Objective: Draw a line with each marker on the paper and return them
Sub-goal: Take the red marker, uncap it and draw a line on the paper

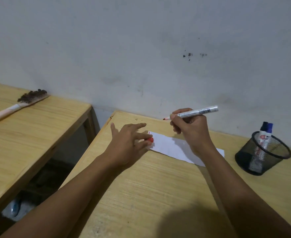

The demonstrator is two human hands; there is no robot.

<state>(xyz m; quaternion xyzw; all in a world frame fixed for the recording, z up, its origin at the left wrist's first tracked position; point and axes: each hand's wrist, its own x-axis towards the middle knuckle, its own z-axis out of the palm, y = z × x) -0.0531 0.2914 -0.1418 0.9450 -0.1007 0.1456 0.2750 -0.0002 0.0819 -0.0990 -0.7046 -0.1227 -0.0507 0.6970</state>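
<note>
The right hand (191, 133) grips an uncapped red marker (195, 112), tip raised above the paper (168, 146). The left hand (127, 143) pinches the red cap (150, 140) at the paper's left end. Other markers (264, 136) stand in a cup (244, 158).

Both forearms reach forward. The left hand (127, 143) lies palm down, fingers spread, pinching a red cap (151, 140) between 2 fingers. The right hand (191, 131) grips a marker (195, 112).
</note>
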